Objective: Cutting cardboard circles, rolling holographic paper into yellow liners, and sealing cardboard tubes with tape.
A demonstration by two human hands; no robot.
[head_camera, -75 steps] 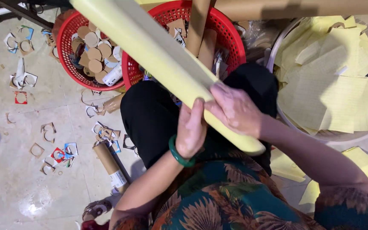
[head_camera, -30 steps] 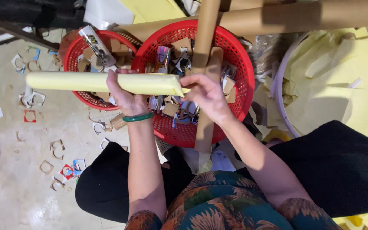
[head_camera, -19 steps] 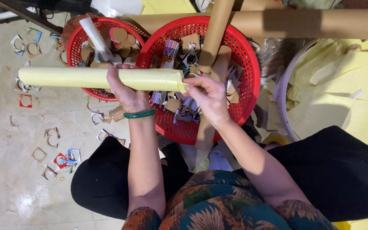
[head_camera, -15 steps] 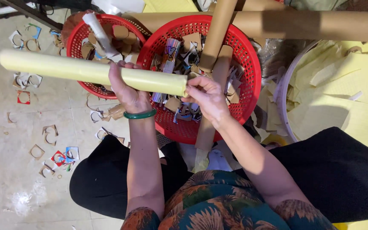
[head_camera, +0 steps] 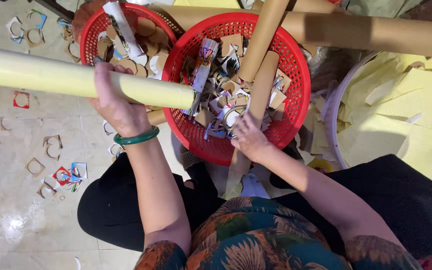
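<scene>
My left hand (head_camera: 114, 102), with a green bangle at the wrist, grips a long pale yellow tube (head_camera: 41, 76) held level, running off the left edge. Its right end reaches the rim of a red basket (head_camera: 296, 85) full of cardboard scraps. My right hand (head_camera: 248, 137) rests at that basket's near rim, on a brown cardboard tube (head_camera: 260, 95) that leans across the basket; whether the fingers close round it I cannot tell.
A second red basket (head_camera: 93, 32) with cardboard discs stands behind the yellow tube. A thick brown tube (head_camera: 376, 34) lies across the top. A pale tub (head_camera: 332, 105) of yellow paper sheets sits at right. Cardboard offcuts (head_camera: 61, 175) litter the tiled floor at left.
My right hand has let go of the yellow tube's end and dropped to the brown tube at the basket rim. The left hand alone holds the yellow tube, shifted left.
</scene>
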